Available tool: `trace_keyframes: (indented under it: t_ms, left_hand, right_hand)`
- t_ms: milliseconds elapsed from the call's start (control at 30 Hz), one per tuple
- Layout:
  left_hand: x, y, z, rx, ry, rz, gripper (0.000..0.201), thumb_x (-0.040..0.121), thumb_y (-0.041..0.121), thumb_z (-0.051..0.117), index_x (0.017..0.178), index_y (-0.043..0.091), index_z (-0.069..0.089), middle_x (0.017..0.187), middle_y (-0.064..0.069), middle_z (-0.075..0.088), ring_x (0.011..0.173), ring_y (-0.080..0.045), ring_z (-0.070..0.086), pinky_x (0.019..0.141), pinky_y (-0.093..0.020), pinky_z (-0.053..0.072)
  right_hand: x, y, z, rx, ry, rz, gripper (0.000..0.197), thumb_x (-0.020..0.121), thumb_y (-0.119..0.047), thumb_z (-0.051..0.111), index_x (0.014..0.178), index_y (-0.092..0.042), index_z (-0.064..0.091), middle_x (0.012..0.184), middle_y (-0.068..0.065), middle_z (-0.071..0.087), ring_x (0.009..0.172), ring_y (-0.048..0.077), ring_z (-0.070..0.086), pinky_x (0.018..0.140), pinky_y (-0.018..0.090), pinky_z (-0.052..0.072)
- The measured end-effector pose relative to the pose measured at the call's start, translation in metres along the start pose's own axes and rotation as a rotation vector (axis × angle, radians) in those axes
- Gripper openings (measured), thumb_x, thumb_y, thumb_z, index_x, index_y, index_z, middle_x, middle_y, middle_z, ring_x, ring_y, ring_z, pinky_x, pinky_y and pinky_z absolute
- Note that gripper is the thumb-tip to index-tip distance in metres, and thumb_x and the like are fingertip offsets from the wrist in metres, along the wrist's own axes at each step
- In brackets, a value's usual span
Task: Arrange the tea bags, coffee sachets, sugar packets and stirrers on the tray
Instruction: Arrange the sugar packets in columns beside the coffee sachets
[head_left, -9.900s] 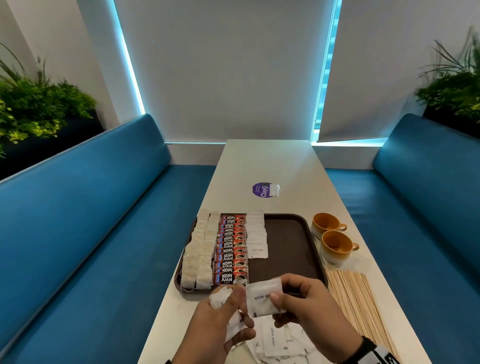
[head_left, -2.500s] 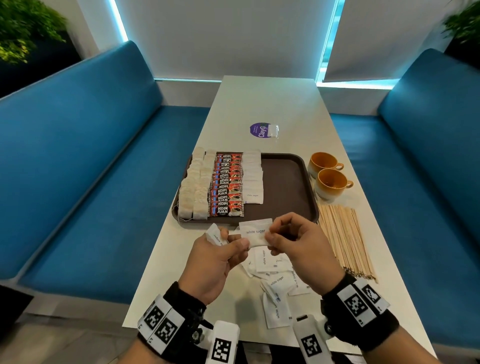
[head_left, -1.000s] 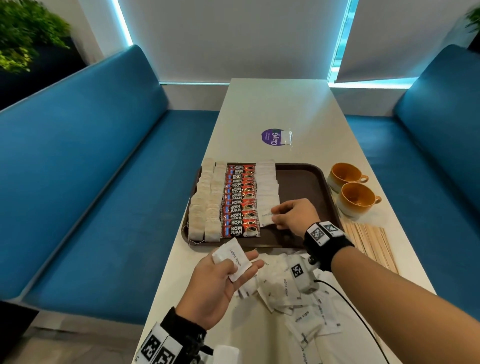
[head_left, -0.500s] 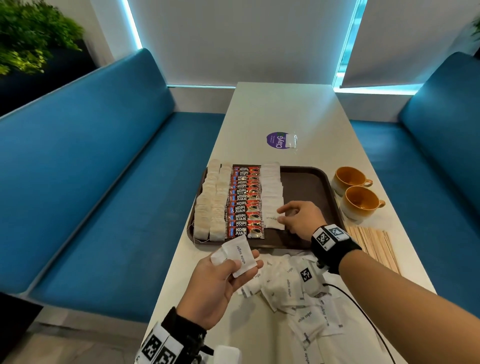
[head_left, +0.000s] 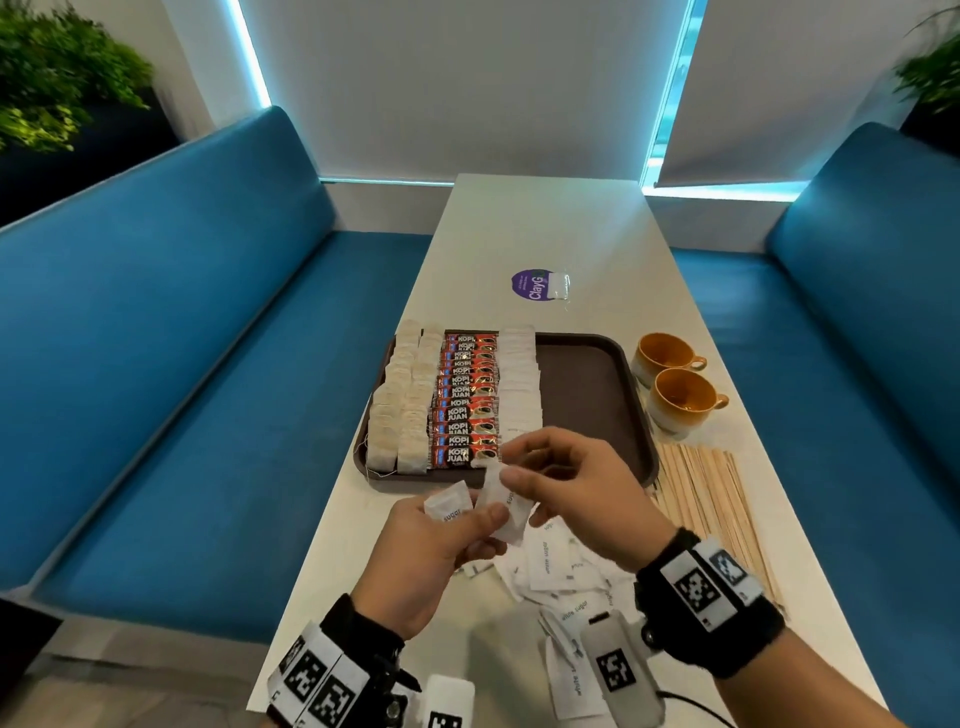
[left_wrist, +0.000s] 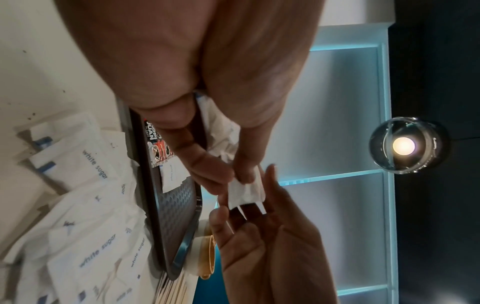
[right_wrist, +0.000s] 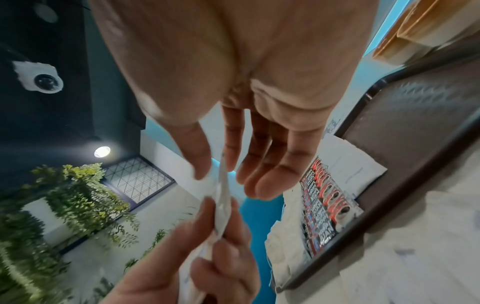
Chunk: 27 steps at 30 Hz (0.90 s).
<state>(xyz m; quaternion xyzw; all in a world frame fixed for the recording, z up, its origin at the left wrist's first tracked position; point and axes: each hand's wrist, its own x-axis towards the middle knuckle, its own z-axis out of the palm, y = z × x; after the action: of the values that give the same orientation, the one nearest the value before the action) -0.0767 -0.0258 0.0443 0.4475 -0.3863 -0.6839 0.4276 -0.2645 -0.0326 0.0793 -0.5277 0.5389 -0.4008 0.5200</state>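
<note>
The brown tray carries two rows of tea bags, a row of coffee sachets and a row of sugar packets. Just in front of the tray, my left hand grips a few sugar packets. My right hand pinches one of these packets between thumb and forefinger. The right wrist view shows that packet edge-on between both hands. Loose sugar packets lie heaped on the table under my hands. Wooden stirrers lie on the table right of the tray.
Two orange cups stand on the table right of the tray, behind the stirrers. A purple sticker sits further up the white table. Blue benches run along both sides. The tray's right half is bare.
My right hand has left the tray's sugar row and come back to my left hand, where it now pinches a packet. The left hand stayed near the tray's front edge.
</note>
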Motion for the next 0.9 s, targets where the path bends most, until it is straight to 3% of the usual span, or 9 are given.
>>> trace_keyframes:
  t_ms: [100,233,300,367,433,533,667,800,900]
  left_hand:
    - [-0.002,-0.003,0.003,0.036,0.012,0.013,0.022,0.074,0.001,0.081,0.095,0.002,0.077,0.088,-0.018,0.074,0.072,-0.021,0.064,0.065,-0.028,0.052]
    - [-0.002,-0.003,0.005,-0.096,0.102,0.000,0.030,0.069,0.012,0.082,0.096,0.001,0.075,0.095,-0.026,0.071,0.085,-0.035,0.064,0.085,-0.048,0.052]
    - [-0.002,-0.003,0.006,-0.159,0.143,-0.010,0.028,0.081,0.014,0.076,0.104,-0.002,0.073,0.100,-0.030,0.069,0.092,-0.038,0.063,0.089,-0.051,0.050]
    - [-0.003,-0.003,0.008,-0.185,0.140,-0.035,0.024,0.095,0.012,0.064,0.113,-0.003,0.069,0.109,-0.028,0.072,0.094,-0.035,0.068,0.085,-0.045,0.054]
    - [-0.006,-0.001,0.011,-0.201,0.120,-0.072,0.022,0.100,0.013,0.058,0.114,0.000,0.068,0.106,-0.021,0.075,0.084,-0.027,0.070,0.071,-0.036,0.057]
    - [-0.008,-0.001,0.013,-0.188,0.076,-0.102,0.019,0.096,0.013,0.064,0.109,0.000,0.069,0.099,-0.019,0.075,0.078,-0.026,0.066,0.064,-0.032,0.057]
    - [-0.008,-0.007,0.012,-0.056,0.048,-0.044,0.027,0.082,-0.003,0.073,0.109,-0.003,0.071,0.095,-0.016,0.075,0.074,-0.019,0.067,0.064,-0.026,0.056]
    - [-0.006,-0.009,0.011,-0.033,0.128,-0.015,0.009,0.085,-0.005,0.072,0.092,0.000,0.068,0.078,-0.014,0.069,0.069,-0.021,0.065,0.063,-0.027,0.056]
    - [-0.001,-0.013,0.008,0.046,0.184,0.039,0.021,0.088,-0.003,0.071,0.079,0.007,0.055,0.070,-0.006,0.060,0.070,-0.020,0.060,0.064,-0.028,0.054]
  right_hand:
    - [-0.013,0.007,0.001,0.007,0.036,0.002,0.010,0.089,-0.009,0.078,0.099,-0.006,0.076,0.090,0.016,0.075,0.073,0.023,0.071,0.061,0.030,0.060]
    - [-0.024,0.015,0.001,0.107,0.098,0.028,0.020,0.082,0.001,0.081,0.097,0.004,0.068,0.082,0.017,0.071,0.067,0.024,0.068,0.059,0.034,0.061]
    - [-0.027,0.016,0.001,0.166,0.103,0.028,0.027,0.081,0.005,0.081,0.097,0.008,0.059,0.079,0.018,0.065,0.066,0.026,0.067,0.058,0.036,0.062]
    - [-0.028,0.016,-0.001,0.218,0.106,0.025,0.029,0.082,0.007,0.079,0.095,0.011,0.053,0.080,0.018,0.063,0.067,0.027,0.068,0.057,0.037,0.062]
    - [-0.030,0.015,-0.003,0.221,0.121,0.019,0.027,0.083,0.007,0.077,0.093,0.013,0.052,0.081,0.020,0.063,0.069,0.029,0.067,0.057,0.036,0.062]
    - [-0.031,0.016,-0.006,0.184,0.146,0.009,0.016,0.085,0.006,0.077,0.091,0.009,0.062,0.082,0.023,0.068,0.073,0.030,0.069,0.059,0.034,0.062]
    - [-0.033,0.016,-0.007,0.162,0.146,0.000,0.009,0.085,0.002,0.078,0.093,0.000,0.075,0.087,0.026,0.071,0.072,0.030,0.071,0.062,0.034,0.062]
    - [-0.036,0.015,-0.007,0.215,0.187,-0.014,0.025,0.082,0.008,0.078,0.104,-0.004,0.075,0.089,0.025,0.071,0.074,0.029,0.072,0.062,0.033,0.062]
    - [-0.036,0.015,-0.010,0.192,0.251,-0.008,0.036,0.080,0.009,0.080,0.109,-0.011,0.071,0.082,0.017,0.069,0.071,0.025,0.070,0.062,0.036,0.063]
